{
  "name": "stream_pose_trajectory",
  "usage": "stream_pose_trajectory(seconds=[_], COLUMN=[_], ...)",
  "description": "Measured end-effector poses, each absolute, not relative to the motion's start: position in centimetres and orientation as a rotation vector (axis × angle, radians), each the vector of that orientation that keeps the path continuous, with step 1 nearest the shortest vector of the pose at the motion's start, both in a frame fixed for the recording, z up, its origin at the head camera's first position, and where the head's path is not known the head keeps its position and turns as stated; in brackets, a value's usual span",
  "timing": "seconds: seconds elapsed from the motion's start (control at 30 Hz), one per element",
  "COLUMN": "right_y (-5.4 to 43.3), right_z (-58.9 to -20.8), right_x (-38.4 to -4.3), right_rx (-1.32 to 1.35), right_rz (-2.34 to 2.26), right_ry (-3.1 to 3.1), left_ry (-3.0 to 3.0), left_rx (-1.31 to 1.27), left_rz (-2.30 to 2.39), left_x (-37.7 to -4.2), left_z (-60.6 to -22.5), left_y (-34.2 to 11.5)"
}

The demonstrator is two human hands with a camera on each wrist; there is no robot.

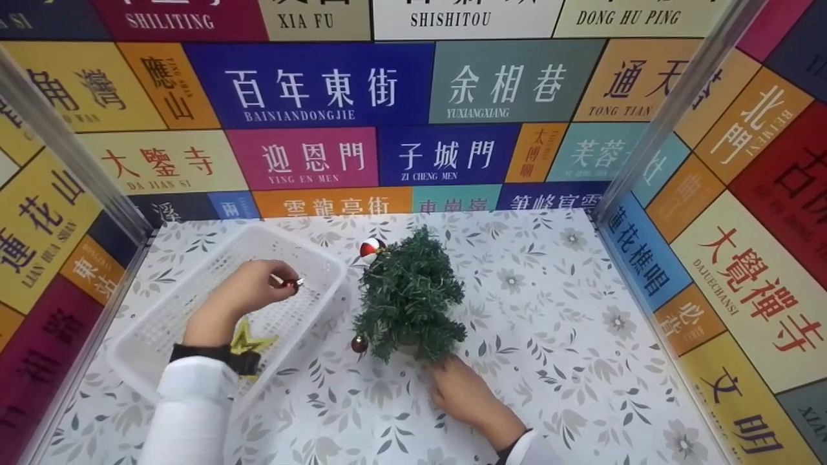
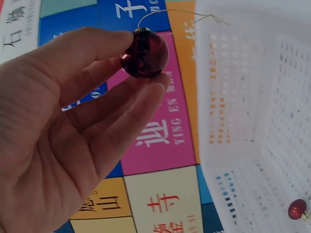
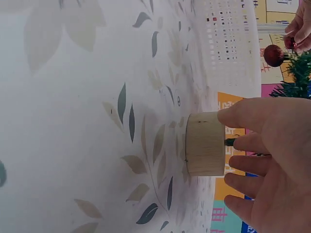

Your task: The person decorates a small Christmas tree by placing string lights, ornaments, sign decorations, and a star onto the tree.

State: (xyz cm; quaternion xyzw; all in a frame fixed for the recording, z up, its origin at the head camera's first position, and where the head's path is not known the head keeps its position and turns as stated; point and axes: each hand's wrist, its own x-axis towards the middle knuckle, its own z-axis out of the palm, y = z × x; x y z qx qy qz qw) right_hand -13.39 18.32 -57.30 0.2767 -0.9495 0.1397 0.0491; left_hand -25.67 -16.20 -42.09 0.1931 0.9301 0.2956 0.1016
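Observation:
My left hand [image 1: 258, 287] is over the white basket [image 1: 329, 258] and pinches a shiny dark red Christmas ball [image 2: 148, 56] between thumb and fingertips. A thin gold string loops from the ball's metal cap. A small artificial Christmas tree [image 1: 413, 290] stands upright beside the basket. A red-and-white ball [image 1: 371, 249] hangs at its upper left, and a dark red ball [image 1: 359, 343] at its lower left. My right hand [image 1: 465, 394] is low at the tree's front. In the right wrist view its extended fingers are right at the edge of the round wooden base [image 3: 205, 144].
Inside the basket lies a yellow-gold star [image 1: 249, 339], partly behind my left wrist. The left wrist view also shows a small red ball [image 2: 297, 209] there. The table [image 1: 549, 361] has a leaf-patterned cover, with sign-covered walls [image 1: 310, 84] behind and at both sides.

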Motion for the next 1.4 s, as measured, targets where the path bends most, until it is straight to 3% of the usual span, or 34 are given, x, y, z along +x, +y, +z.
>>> stream_pose_trajectory(seconds=[0.17,0.3,0.5,0.7,0.93,1.4], right_y=[18.7,18.3,16.8,15.9,15.6,14.9], right_z=[-55.0,-53.3,-52.1,-51.6,-51.8,-52.5], right_x=[-11.7,-10.7,-10.3,-10.5,-10.1,-9.6], right_rx=[0.813,0.663,0.397,0.205,0.252,0.377], right_rz=[0.802,1.376,2.249,2.679,2.916,2.809], right_ry=[-3.003,-3.019,-2.607,-2.347,-2.208,-2.296], left_ry=[2.796,2.783,2.753,2.754,2.797,2.748], left_rx=[0.745,0.834,1.006,1.122,1.134,1.153], left_rz=[0.946,0.995,1.102,1.17,1.115,1.167], left_x=[-22.1,-19.4,-15.9,-13.1,-11.1,-9.8], left_z=[-41.2,-40.8,-41.2,-43.1,-44.2,-44.3], left_y=[-14.1,-12.4,-10.0,-8.0,-6.3,-5.7])
